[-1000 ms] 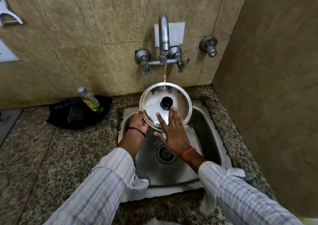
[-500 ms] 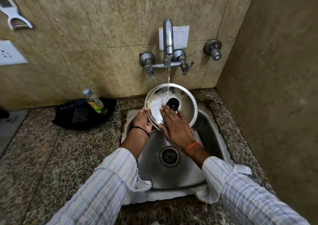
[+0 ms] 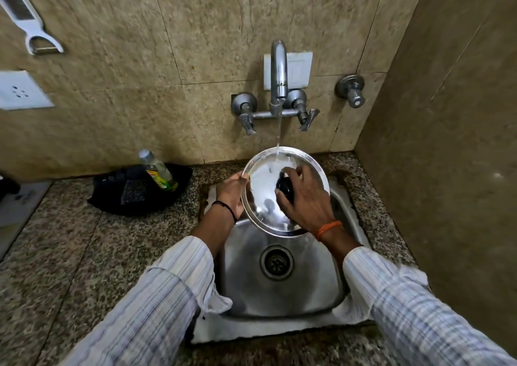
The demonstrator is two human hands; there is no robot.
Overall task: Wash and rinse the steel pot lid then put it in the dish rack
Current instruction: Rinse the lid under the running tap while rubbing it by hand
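A round steel pot lid (image 3: 263, 180) with a black knob (image 3: 286, 187) is tilted over the sink (image 3: 282, 290), its top face toward me. A thin stream from the tap (image 3: 279, 71) lands near the lid's upper rim. My left hand (image 3: 232, 192) grips the lid's left edge. My right hand (image 3: 306, 197) lies across the lid's right half, fingers curled around the knob. No dish rack is in view.
A black tray (image 3: 134, 195) with a dish-soap bottle (image 3: 158, 171) sits on the granite counter (image 3: 70, 253) left of the sink. A wall (image 3: 447, 141) stands close on the right. A peeler (image 3: 30, 26) hangs at upper left, above a wall socket (image 3: 19, 91).
My right hand slid from the lid's lower face up onto the black knob and curled around it. The left hand kept its hold on the rim. The view tilted upward slightly.
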